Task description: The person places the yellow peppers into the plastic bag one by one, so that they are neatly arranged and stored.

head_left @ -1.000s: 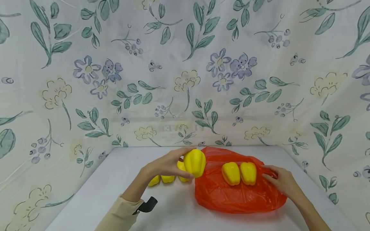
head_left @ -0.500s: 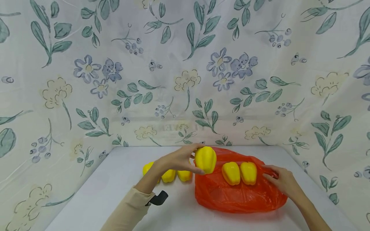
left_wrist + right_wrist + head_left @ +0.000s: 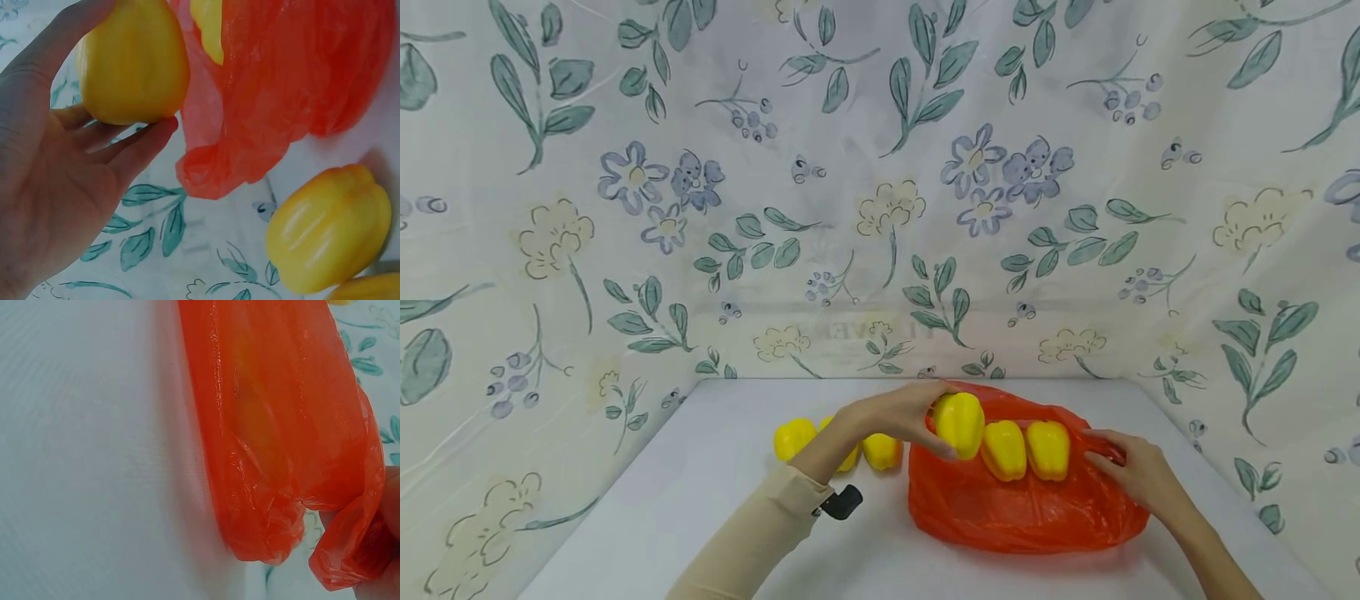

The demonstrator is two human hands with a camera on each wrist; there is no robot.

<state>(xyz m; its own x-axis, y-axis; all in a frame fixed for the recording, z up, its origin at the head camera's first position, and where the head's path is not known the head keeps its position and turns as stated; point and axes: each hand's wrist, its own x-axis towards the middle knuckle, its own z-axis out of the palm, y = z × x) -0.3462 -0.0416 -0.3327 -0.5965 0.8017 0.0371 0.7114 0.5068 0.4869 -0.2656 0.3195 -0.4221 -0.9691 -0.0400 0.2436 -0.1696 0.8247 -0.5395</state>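
1. A person's left hand (image 3: 891,415) grips a yellow pepper (image 3: 959,426) at the mouth of a red plastic bag (image 3: 1000,521).
2. The right hand (image 3: 1138,473), well apart from the left, pinches the bag's edge.
3. Two more peppers (image 3: 1004,451) lie inside; three loose peppers (image 3: 882,452) sit on the white table (image 3: 662,508).

Middle tabletop pepper (image 3: 850,461) partly behind forearm (image 3: 822,452)

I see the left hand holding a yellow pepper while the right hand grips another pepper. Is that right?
Not quite: the right hand grips the red bag, not a pepper, as the right wrist view shows. The left hand does hold a yellow pepper.
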